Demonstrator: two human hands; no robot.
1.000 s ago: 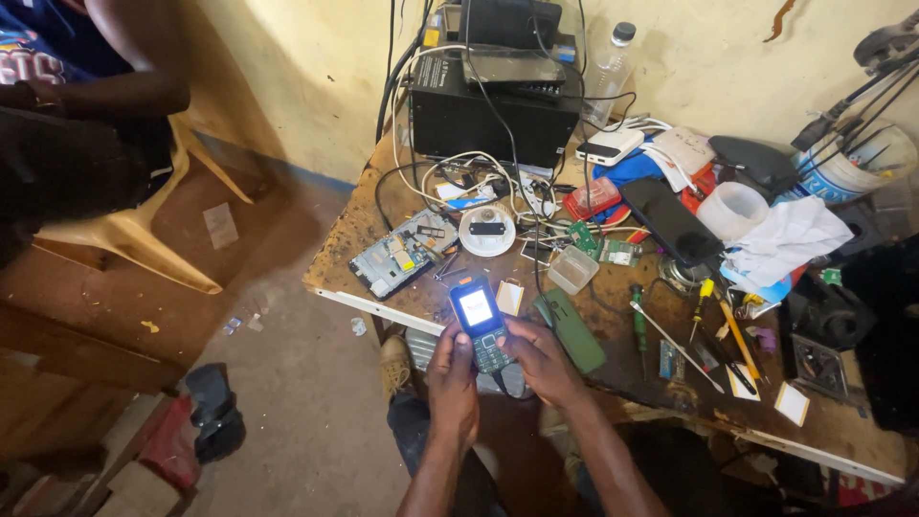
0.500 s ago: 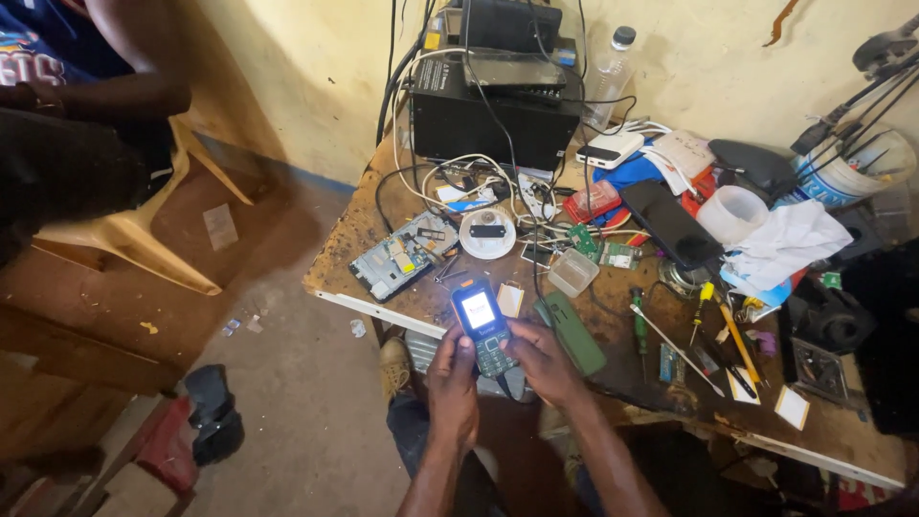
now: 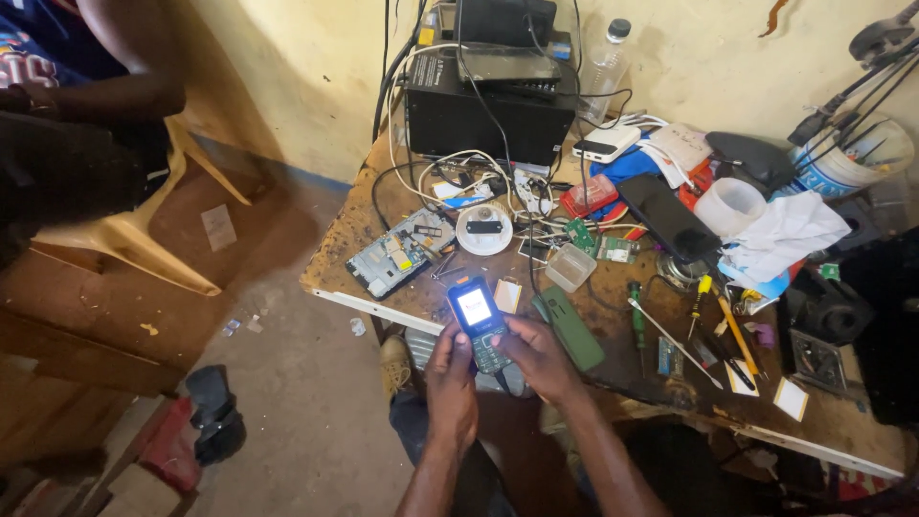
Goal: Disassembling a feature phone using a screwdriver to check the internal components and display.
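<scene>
Both hands, left hand (image 3: pixel 450 383) and right hand (image 3: pixel 538 356), clasp the lit keypad phone (image 3: pixel 479 324) off the counter's (image 3: pixel 364 244) front edge; loose fingers, it drops floorward.

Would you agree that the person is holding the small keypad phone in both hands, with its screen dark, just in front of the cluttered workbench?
Not quite: the head view shows the keypad phone with its screen lit, not dark. The left hand and right hand do hold it in front of the cluttered workbench.

Even, soft daylight; yellow wall (image 3: pixel 287 86) brightest. Lit phone screen (image 3: pixel 474 306) slightly overexposed. Deep shadow lower right. Wide-angle bending at edges. Focus sharp centrally.
</scene>
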